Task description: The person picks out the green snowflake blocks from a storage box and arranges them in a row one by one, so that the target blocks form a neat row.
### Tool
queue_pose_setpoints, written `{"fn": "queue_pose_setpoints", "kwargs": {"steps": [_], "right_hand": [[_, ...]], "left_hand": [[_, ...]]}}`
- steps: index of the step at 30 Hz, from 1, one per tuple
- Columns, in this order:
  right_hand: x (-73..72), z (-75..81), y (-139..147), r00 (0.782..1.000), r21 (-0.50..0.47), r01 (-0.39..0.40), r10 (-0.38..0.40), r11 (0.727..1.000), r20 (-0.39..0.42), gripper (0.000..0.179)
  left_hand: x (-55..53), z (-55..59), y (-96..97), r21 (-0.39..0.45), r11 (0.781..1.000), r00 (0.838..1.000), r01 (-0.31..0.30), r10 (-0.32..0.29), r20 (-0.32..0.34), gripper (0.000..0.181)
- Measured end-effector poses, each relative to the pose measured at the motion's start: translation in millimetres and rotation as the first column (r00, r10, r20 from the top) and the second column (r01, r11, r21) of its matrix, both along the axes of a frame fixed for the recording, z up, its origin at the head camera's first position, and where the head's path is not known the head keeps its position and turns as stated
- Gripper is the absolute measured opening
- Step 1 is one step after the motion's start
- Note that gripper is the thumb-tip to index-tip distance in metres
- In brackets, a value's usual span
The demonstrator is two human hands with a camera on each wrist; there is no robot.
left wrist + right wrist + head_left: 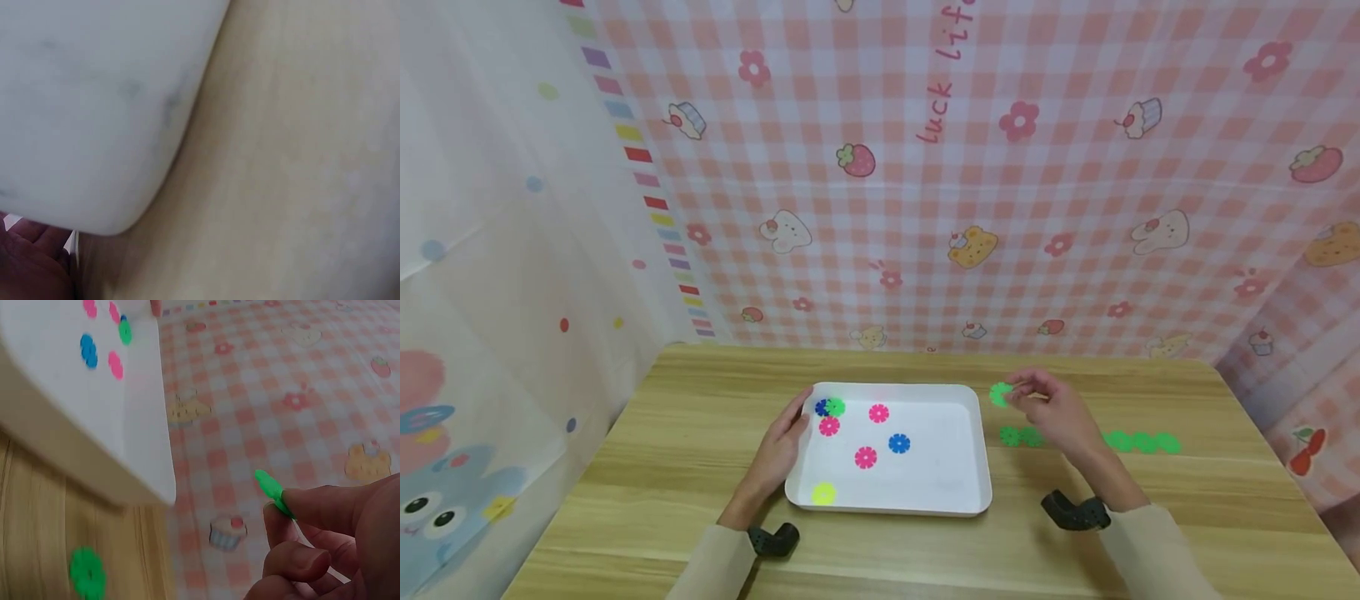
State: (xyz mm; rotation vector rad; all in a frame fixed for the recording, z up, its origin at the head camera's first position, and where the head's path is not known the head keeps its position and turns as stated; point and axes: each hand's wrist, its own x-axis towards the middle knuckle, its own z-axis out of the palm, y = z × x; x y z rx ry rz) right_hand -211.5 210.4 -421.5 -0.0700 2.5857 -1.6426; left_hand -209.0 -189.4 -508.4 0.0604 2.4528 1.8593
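My right hand [1051, 410] pinches a green notched plastic disc [270, 485] between thumb and fingertips, above the table just right of the white tray [936, 458]. My left hand [777, 450] grips the tray's left side near its far corner; the left wrist view shows only part of that hand beside the tray. Inside the tray lie a dark blue disc [822, 407] partly under a green disc [835, 407], pink discs [866, 457], a blue disc [899, 443] and a yellow disc [823, 494].
On the wooden table [887, 558], right of the tray, several green discs [1142, 442] lie in a row, partly hidden by my right hand and forearm. A pink checked cloth [925, 250] hangs behind the table's far edge.
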Motion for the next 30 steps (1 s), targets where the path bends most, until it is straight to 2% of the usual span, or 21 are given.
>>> {"fn": "queue_pose_setpoints", "kwargs": {"steps": [9,14,19,21,24,27,28,30], "right_hand": [[12.0,-5.1,70,0.996,0.078,0.089,-0.088,0.993,-0.016,0.039],[19.9,-8.5,105,0.988,0.140,0.157,-0.156,0.977,-0.018,0.042],[24.3,-16.5,138,0.974,0.101,0.228,-0.228,0.968,-0.015,0.035],[25.0,-21.6,153,0.967,0.060,0.254,-0.254,0.965,-0.009,0.023],[27.4,-29.3,173,0.956,0.000,0.292,-0.292,0.957,0.013,0.010],[30.6,-36.8,189,0.941,-0.011,0.339,-0.339,0.941,0.027,0.013],[31.8,-39.4,193,0.935,-0.002,0.354,-0.354,0.935,0.027,0.015],[33.8,-44.5,201,0.919,0.017,0.391,-0.392,0.920,0.041,0.015]], "left_hand": [[-0.1,1.1,0.3,-0.012,1.000,1.000,-0.011,0.011,-0.002,0.049],[0.0,2.4,0.6,-0.014,1.000,1.000,-0.014,0.015,0.008,0.049],[-0.3,2.4,-0.1,-0.013,1.000,1.000,-0.009,0.009,0.005,0.049],[1.4,7.5,0.8,-0.006,1.000,1.000,-0.003,0.003,0.004,0.049],[0.9,7.2,0.9,-0.004,1.000,1.000,-0.002,0.002,-0.003,0.049],[0.5,6.2,0.8,-0.007,1.000,1.000,-0.006,0.006,0.001,0.049],[-1.2,1.1,-0.2,-0.010,1.000,1.000,-0.009,0.009,-0.008,0.048],[-1.1,0.7,0.0,-0.008,1.000,1.000,-0.008,0.008,-0.014,0.048]]}}
